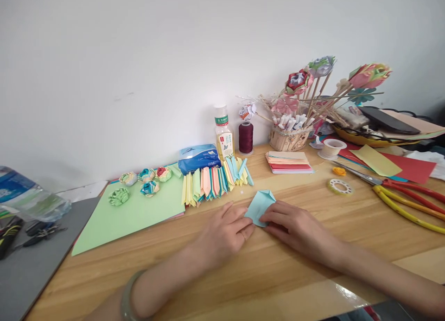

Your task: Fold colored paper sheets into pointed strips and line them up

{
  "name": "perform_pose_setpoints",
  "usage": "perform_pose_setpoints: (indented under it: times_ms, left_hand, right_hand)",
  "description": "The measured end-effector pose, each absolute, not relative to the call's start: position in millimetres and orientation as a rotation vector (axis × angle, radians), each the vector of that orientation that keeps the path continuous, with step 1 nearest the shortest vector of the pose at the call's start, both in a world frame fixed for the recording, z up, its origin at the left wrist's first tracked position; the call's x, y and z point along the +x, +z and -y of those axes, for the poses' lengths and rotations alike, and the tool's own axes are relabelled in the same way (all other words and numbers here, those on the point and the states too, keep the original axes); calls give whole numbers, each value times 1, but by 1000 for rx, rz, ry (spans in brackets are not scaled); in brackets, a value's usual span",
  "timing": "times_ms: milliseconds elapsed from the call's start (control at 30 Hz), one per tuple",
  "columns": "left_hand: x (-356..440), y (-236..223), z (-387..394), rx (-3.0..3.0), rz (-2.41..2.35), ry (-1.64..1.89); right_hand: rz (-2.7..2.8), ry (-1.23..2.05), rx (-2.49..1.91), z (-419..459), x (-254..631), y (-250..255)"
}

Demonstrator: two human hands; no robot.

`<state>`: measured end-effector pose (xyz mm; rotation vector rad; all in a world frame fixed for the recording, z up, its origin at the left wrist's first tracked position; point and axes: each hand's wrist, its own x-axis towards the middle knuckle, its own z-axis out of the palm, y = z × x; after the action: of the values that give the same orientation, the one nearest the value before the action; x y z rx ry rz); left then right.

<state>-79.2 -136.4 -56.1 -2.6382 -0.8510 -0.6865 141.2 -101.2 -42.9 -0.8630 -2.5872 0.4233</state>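
Observation:
A light blue piece of folded paper (260, 205) lies on the wooden table (278, 265), partly creased into a pointed shape. My left hand (222, 235) presses on its left corner with the fingers curled down. My right hand (295, 226) rests on its lower right edge, fingertips pinching the paper flat. Both hands meet at the paper's near tip.
A row of folded coloured strips (213, 182) and a green sheet (139, 212) with paper roses (144, 182) lie to the left. A paper stack (288, 162), tape rolls (340, 186), scissors (399, 193), a bottle (223, 133), a thread spool (245, 137) and a basket of paper flowers (290, 138) stand behind.

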Motion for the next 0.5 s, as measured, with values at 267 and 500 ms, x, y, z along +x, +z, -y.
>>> perform_pose_setpoints:
  times_ms: [267, 500]
  left_hand:
    - [-78, -55, 135, -2618, 825, -727]
    - [-76, -51, 136, -2638, 815, -652]
  right_hand:
    - [2476, 676, -916, 89, 142, -45]
    - [2439, 771, -1112, 84, 134, -40]
